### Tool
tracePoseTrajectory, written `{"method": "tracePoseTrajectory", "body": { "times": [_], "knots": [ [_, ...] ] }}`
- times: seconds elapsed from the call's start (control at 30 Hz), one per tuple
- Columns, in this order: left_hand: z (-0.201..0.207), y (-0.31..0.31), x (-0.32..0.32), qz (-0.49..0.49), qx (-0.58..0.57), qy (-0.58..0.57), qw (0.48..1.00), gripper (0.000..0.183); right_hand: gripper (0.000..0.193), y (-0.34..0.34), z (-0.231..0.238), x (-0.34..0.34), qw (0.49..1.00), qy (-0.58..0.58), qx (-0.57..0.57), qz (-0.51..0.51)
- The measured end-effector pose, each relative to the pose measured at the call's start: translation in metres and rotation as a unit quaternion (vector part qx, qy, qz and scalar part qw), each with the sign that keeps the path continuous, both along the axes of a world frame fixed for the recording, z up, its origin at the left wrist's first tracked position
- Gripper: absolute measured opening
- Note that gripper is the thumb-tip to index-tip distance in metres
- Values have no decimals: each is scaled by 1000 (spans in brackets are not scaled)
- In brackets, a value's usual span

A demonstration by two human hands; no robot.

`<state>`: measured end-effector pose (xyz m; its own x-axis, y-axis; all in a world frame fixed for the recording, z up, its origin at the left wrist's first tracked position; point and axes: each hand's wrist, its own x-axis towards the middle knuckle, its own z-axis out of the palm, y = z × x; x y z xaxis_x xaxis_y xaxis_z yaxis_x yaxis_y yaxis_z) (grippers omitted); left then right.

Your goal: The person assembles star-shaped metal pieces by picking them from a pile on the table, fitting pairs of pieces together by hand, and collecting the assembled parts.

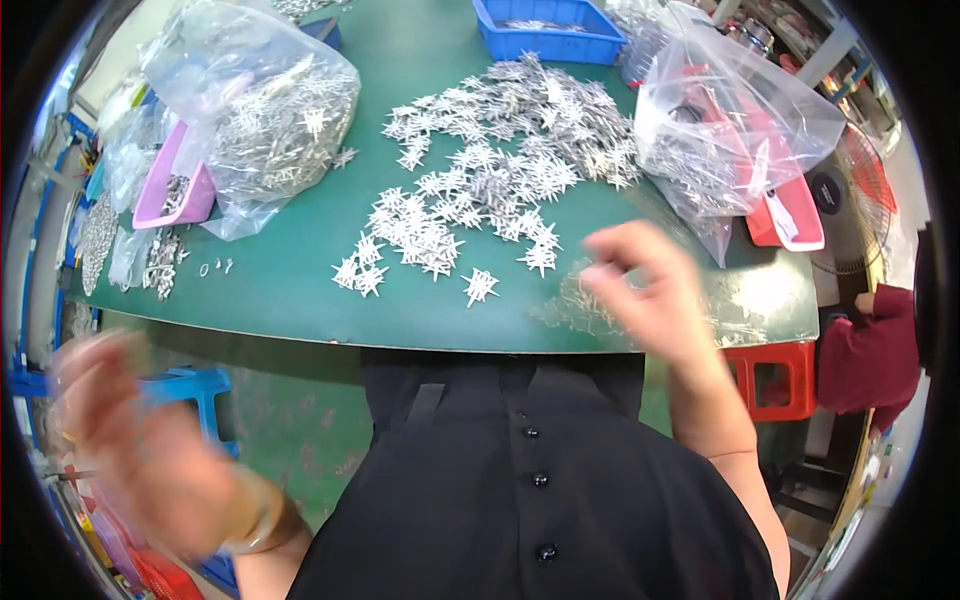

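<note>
My right hand (648, 292) is over the table's front right part, slightly blurred. Its fingers are curled, with a gap between thumb and forefinger and nothing visible between them. Just beneath and beside it lies a scatter of thin gold-coloured wire pieces (578, 305). My left hand (150, 450) hangs off the table's edge at the lower left, smeared by motion, so its fingers are unclear. A large heap of silvery-white spiky star-shaped pieces (510, 140) spreads over the middle of the green table (300, 315). One small cluster of spiky pieces (480, 287) sits apart near the front.
Clear plastic bags stand left (285, 130) and right (700, 150), holding metal pieces. A pink bin (185, 185) is at left, a red-pink tray (800, 215) at right, a blue tray (550, 38) at the back. Blue (200, 385) and red (780, 385) stools stand below.
</note>
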<state>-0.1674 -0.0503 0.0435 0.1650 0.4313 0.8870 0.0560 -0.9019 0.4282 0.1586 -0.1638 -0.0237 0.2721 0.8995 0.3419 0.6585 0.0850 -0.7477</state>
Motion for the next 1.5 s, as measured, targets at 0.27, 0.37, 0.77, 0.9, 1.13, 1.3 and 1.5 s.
{"method": "tracePoseTrajectory", "body": {
  "times": [0.27,0.37,0.77,0.9,1.13,1.3,1.5],
  "knots": [
    [-111,3,74,-62,-318,171,931,14,26,43,-52,-42,965,-241,-92,51],
    [-115,10,84,-78,-309,182,930,14,24,48,-61,-43,963,-249,-97,39],
    [-131,16,115,-129,-257,262,921,26,14,50,-55,-43,987,74,-117,77],
    [-125,14,121,-203,-401,208,869,14,10,48,-50,-37,960,236,-115,101],
    [-124,9,129,-242,-486,168,823,9,8,43,-50,-31,910,380,-123,113],
    [-125,14,133,-213,-247,142,935,12,13,42,-47,-28,977,171,25,124],
    [-121,16,134,-203,-144,134,959,16,20,42,-43,-26,970,-49,190,146]
  ]
}}
